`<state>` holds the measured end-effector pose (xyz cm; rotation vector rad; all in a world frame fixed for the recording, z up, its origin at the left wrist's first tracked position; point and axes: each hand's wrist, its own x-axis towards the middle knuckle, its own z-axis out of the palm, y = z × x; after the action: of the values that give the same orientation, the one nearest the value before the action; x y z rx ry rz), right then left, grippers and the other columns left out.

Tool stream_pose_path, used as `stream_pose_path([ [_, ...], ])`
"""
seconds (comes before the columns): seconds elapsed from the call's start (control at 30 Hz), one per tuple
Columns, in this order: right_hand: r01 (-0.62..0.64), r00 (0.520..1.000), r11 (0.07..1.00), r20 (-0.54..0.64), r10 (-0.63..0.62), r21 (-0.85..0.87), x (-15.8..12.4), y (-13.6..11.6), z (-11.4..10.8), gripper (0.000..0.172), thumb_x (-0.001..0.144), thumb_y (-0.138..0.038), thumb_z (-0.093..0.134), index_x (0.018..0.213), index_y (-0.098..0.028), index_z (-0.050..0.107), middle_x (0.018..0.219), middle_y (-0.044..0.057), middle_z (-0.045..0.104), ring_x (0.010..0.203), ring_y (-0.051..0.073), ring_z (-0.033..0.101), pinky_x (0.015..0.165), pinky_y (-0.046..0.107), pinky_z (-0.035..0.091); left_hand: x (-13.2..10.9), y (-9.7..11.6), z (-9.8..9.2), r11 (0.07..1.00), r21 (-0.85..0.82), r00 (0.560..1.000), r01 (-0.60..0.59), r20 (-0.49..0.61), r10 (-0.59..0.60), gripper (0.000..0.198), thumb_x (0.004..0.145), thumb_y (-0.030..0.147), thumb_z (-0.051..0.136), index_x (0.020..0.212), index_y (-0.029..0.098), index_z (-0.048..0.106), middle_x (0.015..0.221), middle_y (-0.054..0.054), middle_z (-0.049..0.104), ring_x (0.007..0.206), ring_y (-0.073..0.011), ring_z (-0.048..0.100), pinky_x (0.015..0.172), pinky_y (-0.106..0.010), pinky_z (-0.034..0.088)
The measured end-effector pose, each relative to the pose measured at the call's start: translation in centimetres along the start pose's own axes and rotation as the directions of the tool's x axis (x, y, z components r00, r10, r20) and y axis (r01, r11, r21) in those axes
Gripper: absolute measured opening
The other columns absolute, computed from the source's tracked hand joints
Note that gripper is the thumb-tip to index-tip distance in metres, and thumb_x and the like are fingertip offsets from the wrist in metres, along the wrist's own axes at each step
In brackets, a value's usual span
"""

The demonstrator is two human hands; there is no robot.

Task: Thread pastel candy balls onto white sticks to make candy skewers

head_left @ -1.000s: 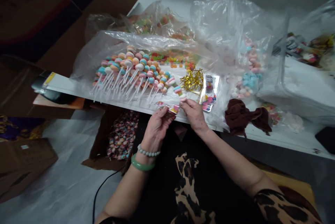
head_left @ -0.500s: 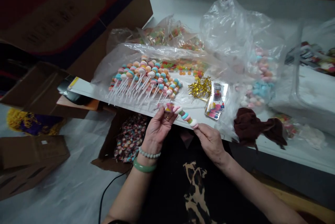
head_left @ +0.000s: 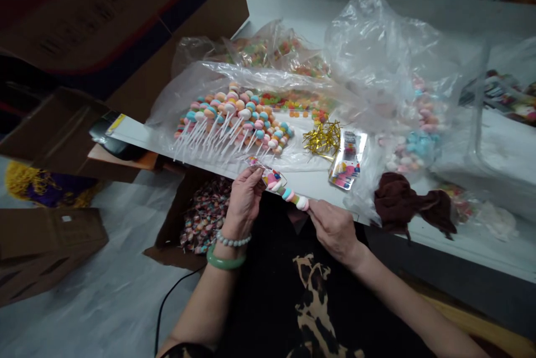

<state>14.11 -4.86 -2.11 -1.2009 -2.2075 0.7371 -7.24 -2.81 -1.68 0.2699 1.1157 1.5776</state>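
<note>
My left hand [head_left: 243,201] pinches the mouth of a small clear printed bag [head_left: 258,166] at the table's front edge. My right hand [head_left: 333,228] grips the stick end of a candy skewer [head_left: 288,195] with pink, blue and white sweets, whose tip sits at the bag's mouth. Both hands are closed on what they hold. Behind them a heap of similar candy skewers [head_left: 234,123] lies on clear plastic, sticks pointing toward me.
Gold twist ties [head_left: 322,139] and a stack of printed bags [head_left: 348,158] lie right of the heap. A brown cloth [head_left: 408,207] and big plastic bags of sweets [head_left: 402,112] are at right. An open carton of wrapped skewers [head_left: 201,218] stands below the table [head_left: 460,235].
My right hand drew back from the table toward me with the skewer, then turned its tip into the bag held by my left hand. The camera view rose slightly.
</note>
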Motion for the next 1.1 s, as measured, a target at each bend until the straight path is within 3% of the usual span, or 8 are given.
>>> stream_pose_path([
  [0.07, -0.245, 0.965, 0.913, 0.170, 0.199, 0.326, 0.4, 0.2, 0.1, 0.032, 0.094, -0.036, 0.046, 0.083, -0.019, 0.070, 0.065, 0.003, 0.060, 0.061, 0.015, 0.051, 0.058, 0.028, 0.034, -0.1, 0.1, -0.2, 0.998, 0.022, 0.998, 0.059, 0.032, -0.059, 0.020, 0.065, 0.023, 0.081, 0.076, 0.012, 0.068, 0.070, -0.001, 0.069, 0.060, -0.0100, 0.064, 0.061, -0.020, 0.051],
  [0.17, -0.584, 0.811, 0.565, 0.456, 0.367, 0.583, 0.9, 0.8, 0.2, 0.033, 0.084, -0.045, 0.058, 0.085, -0.016, 0.071, 0.050, -0.003, 0.046, 0.047, 0.010, 0.036, 0.048, 0.026, 0.023, -0.2, 0.3, -0.7, 0.991, 0.004, 0.991, 0.132, 0.033, -0.132, 0.022, 0.063, 0.022, 0.081, 0.077, 0.013, 0.067, 0.068, -0.001, 0.068, 0.060, -0.0118, 0.065, 0.064, -0.024, 0.054],
  [0.33, -0.723, 0.686, 0.309, 0.587, 0.431, 0.618, 1.4, 0.9, 0.5, 0.041, 0.070, -0.048, 0.070, 0.087, -0.011, 0.072, 0.048, -0.005, 0.043, 0.044, 0.006, 0.027, 0.046, 0.024, 0.013, -0.1, -0.3, -1.1, 0.989, 0.023, 0.989, 0.147, 0.006, -0.147, 0.023, 0.062, 0.021, 0.082, 0.078, 0.013, 0.066, 0.072, -0.002, 0.070, 0.066, -0.0148, 0.068, 0.070, -0.029, 0.056],
  [0.5, -0.686, 0.727, 0.358, 0.575, 0.375, 0.634, 1.8, 0.4, 1.3, 0.037, 0.071, -0.048, 0.067, 0.083, -0.013, 0.072, 0.047, -0.005, 0.042, 0.045, 0.008, 0.031, 0.048, 0.024, 0.020, -0.4, -1.1, -0.8, 0.984, 0.066, 0.984, 0.164, 0.052, -0.168, 0.026, 0.062, 0.027, 0.083, 0.074, 0.012, 0.065, 0.074, -0.003, 0.070, 0.065, -0.0122, 0.066, 0.066, -0.023, 0.054],
  [0.7, -0.438, 0.895, 0.804, 0.279, 0.348, 0.403, 1.6, 0.5, 1.8, 0.034, 0.085, -0.043, 0.053, 0.062, -0.020, 0.061, 0.057, -0.001, 0.051, 0.055, 0.013, 0.042, 0.056, 0.026, 0.030, -0.3, -1.4, -0.4, 0.975, 0.059, 0.974, 0.213, 0.070, -0.217, 0.037, 0.066, 0.038, 0.081, 0.090, 0.013, 0.067, 0.078, -0.006, 0.071, 0.072, -0.0171, 0.070, 0.067, -0.026, 0.055],
  [0.83, -0.362, 0.930, 0.836, 0.212, 0.299, 0.412, 2.1, -0.3, 2.3, 0.031, 0.087, -0.040, 0.052, 0.062, -0.021, 0.058, 0.057, -0.001, 0.051, 0.056, 0.013, 0.044, 0.058, 0.026, 0.032, -0.7, -2.5, 0.4, 0.980, 0.020, 0.975, 0.196, 0.097, -0.197, 0.037, 0.063, 0.038, 0.084, 0.084, 0.013, 0.065, 0.080, -0.004, 0.069, 0.076, -0.0181, 0.070, 0.070, -0.028, 0.056],
  [1.03, -0.717, 0.693, 0.235, 0.631, 0.350, 0.657, 3.6, -0.6, 3.9, 0.032, 0.074, -0.046, 0.064, 0.085, -0.016, 0.065, 0.045, -0.007, 0.043, 0.038, 0.007, 0.026, 0.041, 0.022, 0.015, -1.7, -3.5, 1.3, 0.958, 0.040, 0.958, 0.282, 0.048, -0.284, 0.042, 0.066, 0.046, 0.080, 0.089, 0.014, 0.066, 0.082, -0.006, 0.070, 0.074, -0.0187, 0.070, 0.057, -0.024, 0.053],
  [1.1, -0.733, 0.668, 0.164, 0.652, 0.358, 0.660, 3.8, -0.3, 4.0, 0.037, 0.071, -0.046, 0.067, 0.092, -0.015, 0.066, 0.045, -0.008, 0.043, 0.037, 0.006, 0.024, 0.040, 0.021, 0.012, -1.5, -3.1, 1.0, 0.945, 0.063, 0.943, 0.320, 0.077, -0.324, 0.042, 0.066, 0.045, 0.080, 0.090, 0.014, 0.067, 0.084, -0.007, 0.070, 0.076, -0.0184, 0.069, 0.063, -0.026, 0.055],
])
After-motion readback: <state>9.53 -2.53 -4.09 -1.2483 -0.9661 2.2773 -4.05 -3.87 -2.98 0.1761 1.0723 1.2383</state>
